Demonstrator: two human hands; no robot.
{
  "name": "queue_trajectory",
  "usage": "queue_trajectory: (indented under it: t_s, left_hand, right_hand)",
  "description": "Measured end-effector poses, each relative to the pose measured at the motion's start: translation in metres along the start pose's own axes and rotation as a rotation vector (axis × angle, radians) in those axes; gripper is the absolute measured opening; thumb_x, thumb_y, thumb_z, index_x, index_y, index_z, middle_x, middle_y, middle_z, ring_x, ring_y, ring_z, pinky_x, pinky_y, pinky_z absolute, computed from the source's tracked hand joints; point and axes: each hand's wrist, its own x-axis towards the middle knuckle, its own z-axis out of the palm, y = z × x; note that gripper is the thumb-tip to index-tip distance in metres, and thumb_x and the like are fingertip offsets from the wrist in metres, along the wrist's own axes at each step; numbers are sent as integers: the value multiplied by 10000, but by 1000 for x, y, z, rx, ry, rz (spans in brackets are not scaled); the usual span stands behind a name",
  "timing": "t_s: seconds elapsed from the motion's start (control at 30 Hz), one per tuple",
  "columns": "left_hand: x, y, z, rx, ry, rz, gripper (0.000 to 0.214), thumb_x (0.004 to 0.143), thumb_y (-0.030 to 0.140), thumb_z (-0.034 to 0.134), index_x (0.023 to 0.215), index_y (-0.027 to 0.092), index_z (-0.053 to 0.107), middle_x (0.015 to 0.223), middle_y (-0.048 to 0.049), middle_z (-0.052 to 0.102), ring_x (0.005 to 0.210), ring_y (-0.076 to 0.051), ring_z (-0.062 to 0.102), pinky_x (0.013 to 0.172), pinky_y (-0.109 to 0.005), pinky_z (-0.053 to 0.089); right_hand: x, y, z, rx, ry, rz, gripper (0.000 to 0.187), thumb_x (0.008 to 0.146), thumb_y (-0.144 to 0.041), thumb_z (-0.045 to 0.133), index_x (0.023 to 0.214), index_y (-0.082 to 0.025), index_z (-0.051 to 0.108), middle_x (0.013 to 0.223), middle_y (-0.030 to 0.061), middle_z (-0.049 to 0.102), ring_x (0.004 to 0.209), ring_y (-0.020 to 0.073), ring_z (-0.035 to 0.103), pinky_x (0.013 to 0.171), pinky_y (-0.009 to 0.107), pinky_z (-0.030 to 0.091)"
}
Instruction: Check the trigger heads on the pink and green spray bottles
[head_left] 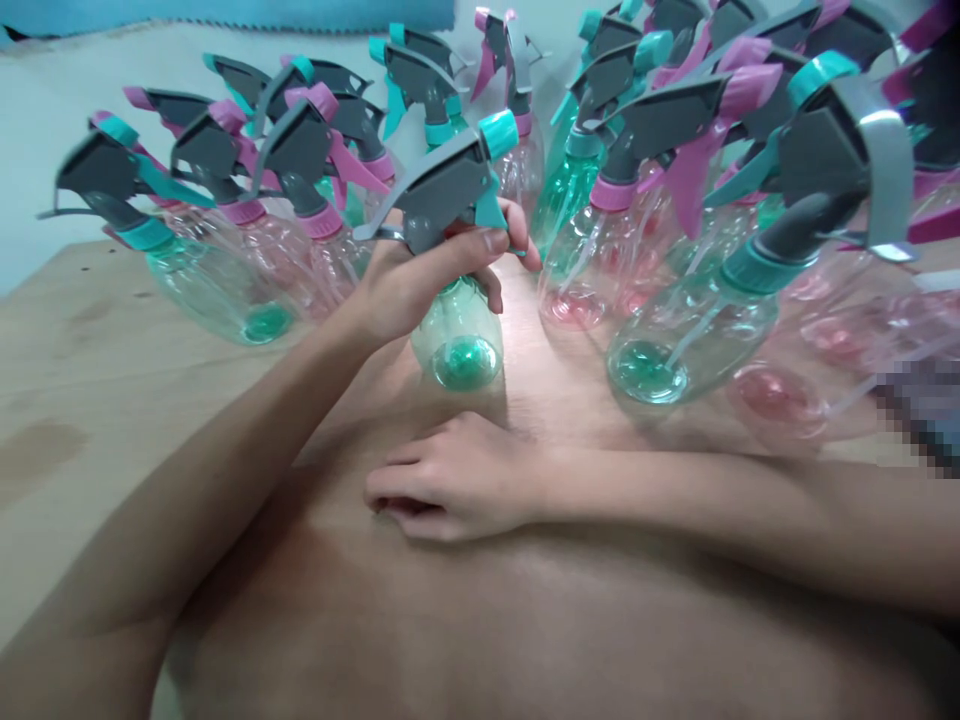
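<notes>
My left hand [420, 280] is wrapped round the neck of a clear green spray bottle [459, 335], just under its grey trigger head with teal nozzle and trigger. The bottle stands upright on the wooden table [75, 360], its base showing darker green. My fingers reach round the front by the teal trigger. My right hand [457, 480] rests on the table nearer to me, below the bottle, its fingers curled in with nothing visible in them. Right of the held bottle is another green spray bottle [694, 335] with a teal collar.
Several green and pink spray bottles stand at the left, among them a green one [217, 285]. More crowd the right side, including a pink one [577, 270]. A pale wall [142, 60] lies behind, with blue material [225, 15] at the top. A pixelated patch covers something at the right edge.
</notes>
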Motion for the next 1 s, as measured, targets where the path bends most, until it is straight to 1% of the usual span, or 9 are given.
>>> queue_trajectory:
  t_s: [0.1,0.23,0.33,0.4,0.5,0.6,0.7,0.8,1.0]
  left_hand:
    - [0,-1,0,-13,-26,2,307,877,538,806,908,238,745,891,-109,772,982,-337,789,641,-377,659]
    - [-1,-1,1,-34,-42,87,230,936,449,763,941,220,744,951,-108,740,1130,-343,751,619,-328,637]
    - [-2,0,2,8,-26,80,203,973,414,702,945,217,742,965,-94,704,1188,-343,728,631,-314,628]
    - [-2,1,3,33,-20,68,199,972,410,695,948,216,733,984,-89,699,1179,-337,729,635,-312,623]
    - [-2,2,4,5,-37,111,195,952,422,730,955,228,732,977,-81,697,1130,-324,741,612,-313,619]
    - [0,1,4,13,-28,114,266,947,491,734,935,225,732,935,-90,704,1111,-333,741,592,-320,605]
    - [3,-1,2,24,-33,99,332,907,556,768,914,227,723,903,-90,715,1079,-328,735,577,-313,599]
    - [5,-2,0,-2,-60,104,286,904,524,777,915,241,737,909,-82,717,1031,-304,721,571,-310,610]
    - [5,-7,-2,-44,-92,127,237,964,435,728,935,200,742,943,-119,711,989,-298,721,591,-319,623]
  right_hand:
    - [0,0,0,-12,2,3,219,1012,-283,509,1107,-216,694,1073,-2,786,782,151,638,558,331,251]
    - [0,0,0,-11,3,-5,226,1017,-284,507,1112,-208,697,1071,6,787,789,152,636,562,328,240]
    - [0,0,0,-6,5,-4,223,1018,-284,507,1108,-207,696,1074,8,785,793,151,635,563,323,239]
    - [0,0,0,-4,1,-2,218,1017,-281,509,1105,-206,694,1073,7,784,795,149,636,561,320,241]
    - [-1,0,0,0,3,-7,210,1013,-272,514,1100,-204,692,1076,9,782,801,150,639,565,320,247]
    - [-1,1,1,4,13,-11,205,1012,-272,517,1098,-206,691,1071,13,779,788,154,631,563,321,243]
    - [-1,1,1,8,13,-8,204,1014,-272,514,1099,-210,690,1073,14,779,786,153,628,561,319,238]
    - [-1,1,1,2,15,-8,213,1020,-272,502,1096,-208,691,1073,12,779,785,152,624,563,321,239]
    - [-2,-1,-2,-2,-8,7,213,1017,-272,511,1105,-212,695,1070,8,782,776,155,624,561,328,227]
